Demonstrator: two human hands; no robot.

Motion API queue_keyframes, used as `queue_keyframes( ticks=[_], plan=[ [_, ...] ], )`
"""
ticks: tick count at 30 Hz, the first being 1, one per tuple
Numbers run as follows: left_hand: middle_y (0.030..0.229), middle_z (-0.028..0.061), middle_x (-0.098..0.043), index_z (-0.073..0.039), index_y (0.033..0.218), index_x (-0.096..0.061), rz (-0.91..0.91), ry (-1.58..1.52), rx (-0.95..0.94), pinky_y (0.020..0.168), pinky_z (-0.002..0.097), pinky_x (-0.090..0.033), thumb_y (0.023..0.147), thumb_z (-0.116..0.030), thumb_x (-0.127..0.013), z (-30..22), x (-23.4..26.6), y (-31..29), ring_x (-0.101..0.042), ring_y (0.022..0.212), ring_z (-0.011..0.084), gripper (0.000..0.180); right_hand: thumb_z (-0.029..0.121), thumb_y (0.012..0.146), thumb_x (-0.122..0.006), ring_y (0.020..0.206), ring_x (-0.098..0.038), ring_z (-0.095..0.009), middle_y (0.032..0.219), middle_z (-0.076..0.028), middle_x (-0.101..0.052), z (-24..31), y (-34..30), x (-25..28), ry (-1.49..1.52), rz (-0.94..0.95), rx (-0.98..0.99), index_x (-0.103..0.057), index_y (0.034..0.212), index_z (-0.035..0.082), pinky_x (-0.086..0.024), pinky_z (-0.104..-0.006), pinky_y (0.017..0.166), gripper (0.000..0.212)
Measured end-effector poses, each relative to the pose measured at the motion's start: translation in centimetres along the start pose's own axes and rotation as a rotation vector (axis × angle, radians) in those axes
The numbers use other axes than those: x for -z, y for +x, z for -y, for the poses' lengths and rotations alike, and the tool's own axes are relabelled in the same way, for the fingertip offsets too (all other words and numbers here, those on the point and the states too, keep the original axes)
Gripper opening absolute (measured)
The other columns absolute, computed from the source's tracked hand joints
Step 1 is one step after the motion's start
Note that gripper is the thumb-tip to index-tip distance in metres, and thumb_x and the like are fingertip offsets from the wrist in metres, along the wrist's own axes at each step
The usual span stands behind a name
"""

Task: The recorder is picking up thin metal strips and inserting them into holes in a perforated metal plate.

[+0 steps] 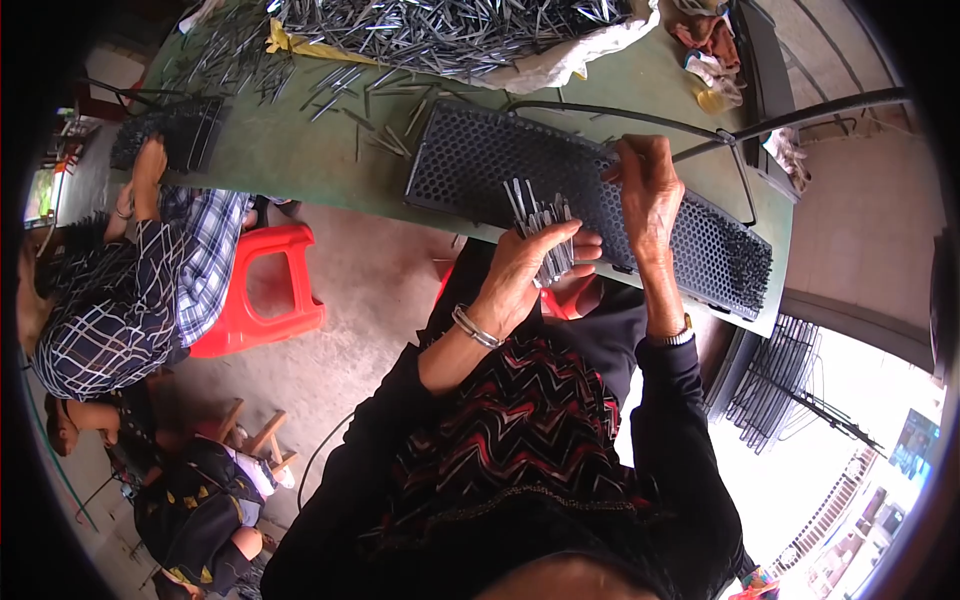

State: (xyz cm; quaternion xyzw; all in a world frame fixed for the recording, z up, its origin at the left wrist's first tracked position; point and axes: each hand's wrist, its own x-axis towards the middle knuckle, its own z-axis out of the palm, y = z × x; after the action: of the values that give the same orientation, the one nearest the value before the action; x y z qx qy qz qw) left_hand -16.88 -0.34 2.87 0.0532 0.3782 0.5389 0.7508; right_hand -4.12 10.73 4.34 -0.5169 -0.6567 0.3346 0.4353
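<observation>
A bundle of thin, silvery-grey metal strips (548, 235) is in my left hand (512, 278), with the thumb across it and the strips fanning up. It is just in front of a long black perforated board (465, 150), which lies at a slant along the table's near edge. Over the board's middle, my right hand (652, 195) is closed in a pinch, its fingertips close to the holes. Whatever the pinch holds is too small to make out. Dark pieces (750, 262) stand densely in the holes at the board's right end.
A big heap of loose strips (430, 35) lies on a pale sack (545, 75) on the green table (300, 150). A black metal bar (820, 108) crosses the right side. At left, a co-worker's hand (150, 160) touches another dark board (195, 130) near a red stool (300, 320).
</observation>
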Motion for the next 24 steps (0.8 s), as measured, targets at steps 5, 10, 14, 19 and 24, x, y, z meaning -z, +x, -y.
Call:
queue_keyframes(
  ticks=[5, 10, 14, 19, 24],
  plan=[
    [0.103, 0.0232, -0.065, 0.005, 0.110, -0.059, 0.053, -0.084, 0.017, 0.082, 0.0418, -0.057, 0.092, -0.014, -0.058, 0.8, 0.5, 0.1, -0.067, 0.093, 0.0333, 0.026, 0.004, 0.090, -0.057, 0.059, -0.059, -0.010, 0.078, -0.006, -0.065, -0.7, 0.4, -0.4, -0.037, 0.025, 0.047, -0.057, 0.096, 0.003, -0.048, -0.0247, 0.057, 0.006],
    [0.105, 0.0241, -0.065, 0.007, 0.111, -0.059, 0.050, -0.092, 0.021, 0.084, 0.0424, -0.056, 0.092, -0.012, -0.057, 1.0, 0.3, 0.1, -0.067, 0.094, 0.0335, 0.027, 0.005, 0.090, -0.057, 0.057, -0.057, -0.010, 0.078, -0.006, -0.065, -0.8, 0.4, -0.1, -0.168, 0.045, 0.108, -0.056, 0.095, 0.005, -0.047, -0.0261, 0.054, 0.005],
    [0.103, 0.0234, -0.065, 0.007, 0.110, -0.059, 0.055, -0.109, 0.026, 0.083, 0.0420, -0.057, 0.092, -0.012, -0.057, 1.2, 0.5, 0.3, -0.067, 0.093, 0.0329, 0.027, 0.002, 0.089, -0.058, 0.055, -0.053, -0.011, 0.070, -0.006, -0.059, -1.3, 0.6, 0.0, -0.147, 0.045, 0.149, -0.055, 0.096, 0.006, -0.044, -0.0272, 0.051, 0.008],
    [0.088, 0.0161, -0.068, 0.005, 0.099, -0.064, 0.005, -0.123, 0.040, 0.074, 0.0343, -0.060, 0.085, -0.015, -0.068, 1.1, 0.2, 0.3, -0.069, 0.079, 0.0251, 0.025, 0.004, 0.090, -0.058, 0.056, -0.054, -0.010, 0.078, -0.004, -0.065, -1.8, 1.0, 0.0, -0.155, 0.092, 0.157, -0.058, 0.097, 0.005, -0.045, -0.0255, 0.053, 0.008],
    [0.084, 0.0133, -0.067, 0.004, 0.096, -0.065, -0.004, -0.075, 0.047, 0.070, 0.0321, -0.060, 0.085, -0.018, -0.070, 1.1, 0.2, 0.2, -0.068, 0.074, 0.0224, 0.025, 0.003, 0.090, -0.058, 0.060, -0.055, -0.009, 0.080, -0.004, -0.064, -2.0, 1.5, 0.3, -0.243, 0.083, 0.270, -0.057, 0.097, 0.004, -0.045, -0.0246, 0.056, 0.007]
  ],
)
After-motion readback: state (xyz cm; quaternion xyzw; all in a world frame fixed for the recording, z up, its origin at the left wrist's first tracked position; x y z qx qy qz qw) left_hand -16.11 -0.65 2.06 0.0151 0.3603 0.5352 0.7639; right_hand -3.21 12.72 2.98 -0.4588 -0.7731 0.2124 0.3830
